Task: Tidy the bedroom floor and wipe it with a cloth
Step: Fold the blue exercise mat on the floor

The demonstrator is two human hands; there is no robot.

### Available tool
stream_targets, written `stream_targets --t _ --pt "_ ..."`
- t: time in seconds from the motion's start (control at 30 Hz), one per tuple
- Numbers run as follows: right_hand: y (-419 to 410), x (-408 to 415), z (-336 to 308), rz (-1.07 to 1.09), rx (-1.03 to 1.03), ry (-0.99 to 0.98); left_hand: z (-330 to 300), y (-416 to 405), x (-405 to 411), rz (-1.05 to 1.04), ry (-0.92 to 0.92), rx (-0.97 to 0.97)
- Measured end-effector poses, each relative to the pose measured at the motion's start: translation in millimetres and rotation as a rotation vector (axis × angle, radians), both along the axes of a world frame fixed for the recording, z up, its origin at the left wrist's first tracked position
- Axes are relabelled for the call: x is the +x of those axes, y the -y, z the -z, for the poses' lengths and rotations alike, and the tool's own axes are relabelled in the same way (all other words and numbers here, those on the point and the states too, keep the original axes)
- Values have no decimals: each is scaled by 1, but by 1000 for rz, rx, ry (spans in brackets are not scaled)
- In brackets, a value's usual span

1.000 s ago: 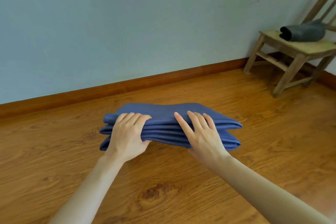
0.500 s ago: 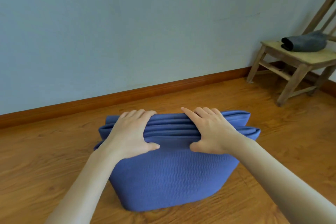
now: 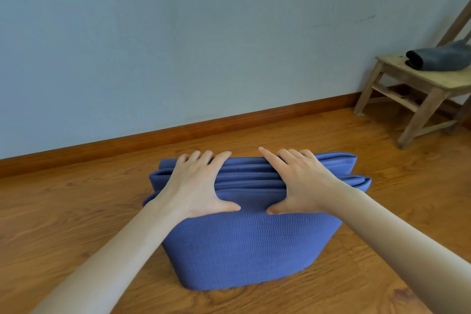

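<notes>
We grip the folded blue mat (image 3: 244, 245) upright on the wooden floor (image 3: 63, 211): left hand (image 3: 196, 186) and right hand (image 3: 300, 183) clasp its top edge, fingers over, thumbs on the near face.

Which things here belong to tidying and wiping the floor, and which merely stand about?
In the job: folded blue mat, left hand, right hand, wooden floor, and perhaps the dark rolled cloth.
Standing about: wooden chair, wall.

Soft, even daylight and faint shadows — sharp at centre, with wide-angle bending and slight blur toward the edges.
</notes>
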State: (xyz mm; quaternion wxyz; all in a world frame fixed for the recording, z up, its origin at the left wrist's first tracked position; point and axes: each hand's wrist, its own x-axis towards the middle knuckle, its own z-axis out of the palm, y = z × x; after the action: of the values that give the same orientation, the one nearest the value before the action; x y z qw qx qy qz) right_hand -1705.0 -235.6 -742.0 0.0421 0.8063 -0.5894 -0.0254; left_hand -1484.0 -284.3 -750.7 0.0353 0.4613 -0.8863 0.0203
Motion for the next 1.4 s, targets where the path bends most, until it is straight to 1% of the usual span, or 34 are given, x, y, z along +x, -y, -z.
stream_targets --t 0.07,0.17,0.27,0.4,0.47,0.53,0.6,0.7,0.83,0.93,1.1,1.17,1.3,1.4 --pt "7 -1 0 8 -10 31 3 4 -2 -10 -34 -31" --pt "21 -3 -1 14 -1 101 6 11 -6 -26 -32 -65" --pt "29 -2 0 19 -13 80 7 17 -7 -35 -28 -106" --pt "29 -4 3 -9 -3 34 11 16 -5 7 -36 -204" --pt "35 -4 -1 -12 30 27 5 22 -3 32 -9 -88" --pt "44 -3 -3 -11 46 36 -4 31 -1 62 94 75" --pt "52 -2 -2 -15 45 59 -10 37 -2 69 157 132" --pt "58 -4 2 -17 5 94 -2 38 -6 35 83 34" --pt "63 -4 9 -3 -12 108 14 46 -4 47 54 -114" --pt "62 -2 10 53 21 111 17 46 -3 46 13 -91" --pt "53 2 12 72 -18 53 9 40 -7 31 84 -25" --pt "50 2 11 110 18 38 7 40 -8 17 105 7" --pt "53 6 -5 88 219 -5 -4 38 -8 -48 221 85" --pt "49 12 -16 139 322 38 -14 33 -9 -32 315 179"
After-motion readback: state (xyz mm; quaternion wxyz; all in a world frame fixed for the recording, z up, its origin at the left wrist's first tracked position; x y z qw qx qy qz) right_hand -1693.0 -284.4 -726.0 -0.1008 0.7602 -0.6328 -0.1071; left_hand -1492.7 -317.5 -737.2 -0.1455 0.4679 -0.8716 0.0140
